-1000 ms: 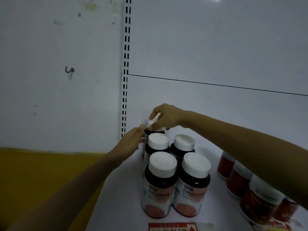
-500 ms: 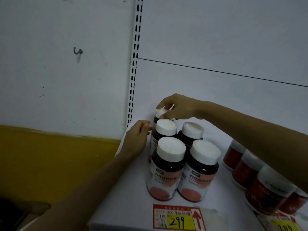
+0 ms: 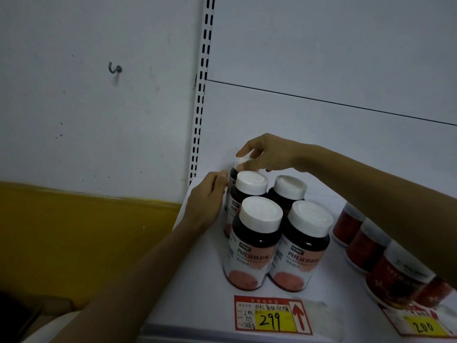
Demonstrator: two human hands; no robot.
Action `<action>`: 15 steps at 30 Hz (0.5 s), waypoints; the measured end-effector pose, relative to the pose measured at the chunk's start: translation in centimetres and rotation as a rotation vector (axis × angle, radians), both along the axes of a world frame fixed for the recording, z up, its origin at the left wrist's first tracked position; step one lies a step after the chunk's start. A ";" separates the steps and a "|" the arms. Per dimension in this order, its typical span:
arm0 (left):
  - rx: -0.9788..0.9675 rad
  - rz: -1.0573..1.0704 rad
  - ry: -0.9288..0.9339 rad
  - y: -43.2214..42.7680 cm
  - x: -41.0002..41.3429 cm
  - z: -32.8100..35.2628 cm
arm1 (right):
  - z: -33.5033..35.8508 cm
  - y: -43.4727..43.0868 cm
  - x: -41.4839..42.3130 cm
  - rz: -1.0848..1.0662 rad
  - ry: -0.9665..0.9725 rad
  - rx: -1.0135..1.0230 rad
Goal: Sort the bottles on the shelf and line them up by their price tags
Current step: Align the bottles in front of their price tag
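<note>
Settling the rear bottle (image 3: pixel 232 175) behind its row: right hand (image 3: pixel 269 154) pinches its cap, left hand (image 3: pixel 206 205) with loosely bent fingers seemingly touches its side; next, square it

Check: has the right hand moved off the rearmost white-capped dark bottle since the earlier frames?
No. The right hand still pinches the cap of the rearmost white-capped dark bottle, by the foot of the slotted white upright.

I read "299" in black on the yellow patch of the red price tag (image 3: pixel 272 314) at the shelf's (image 3: pixel 197 293) front edge, beside a red upward arrow. A second tag (image 3: pixel 420 325) near the front right corner shows "200". The front bottles' (image 3: pixel 252 246) labels start "四红"; their small brand box is too blurred to read.
</note>
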State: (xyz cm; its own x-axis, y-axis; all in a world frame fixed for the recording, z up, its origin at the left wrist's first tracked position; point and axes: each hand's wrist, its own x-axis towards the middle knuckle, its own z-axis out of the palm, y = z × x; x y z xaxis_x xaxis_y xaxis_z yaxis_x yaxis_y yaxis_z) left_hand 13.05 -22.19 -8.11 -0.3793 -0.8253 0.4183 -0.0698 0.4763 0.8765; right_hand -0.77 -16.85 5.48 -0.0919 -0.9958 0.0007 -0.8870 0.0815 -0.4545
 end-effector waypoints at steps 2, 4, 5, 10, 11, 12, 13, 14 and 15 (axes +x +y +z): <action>0.035 -0.061 0.018 0.2 -0.1 0.1 | -0.2 0.3 0.1 -0.010 -0.015 -0.019; 0.048 -0.116 0.047 0.5 -0.1 0.3 | -0.4 0.6 0.2 -0.013 -0.020 -0.028; 0.037 -0.135 0.058 0.6 0.0 0.4 | -0.5 0.8 0.4 -0.011 -0.015 -0.026; -0.068 -0.160 0.021 1.4 0.5 0.8 | -0.1 1.9 0.8 -0.025 0.037 -0.012; -0.072 -0.159 0.020 1.5 0.5 0.9 | -0.2 2.2 0.8 -0.037 0.041 -0.038; -0.073 -0.157 0.021 1.5 0.5 0.9 | -0.4 2.5 0.8 -0.043 0.051 -0.064; -0.074 -0.156 0.025 1.5 0.5 0.9 | -0.7 2.8 0.8 -0.038 0.068 -0.081; -0.072 -0.158 0.030 1.6 0.5 1.0 | -0.9 3.0 0.9 -0.027 0.084 -0.086; -0.069 -0.162 0.036 1.7 0.6 1.1 | -1.2 3.2 1.0 -0.017 0.095 -0.085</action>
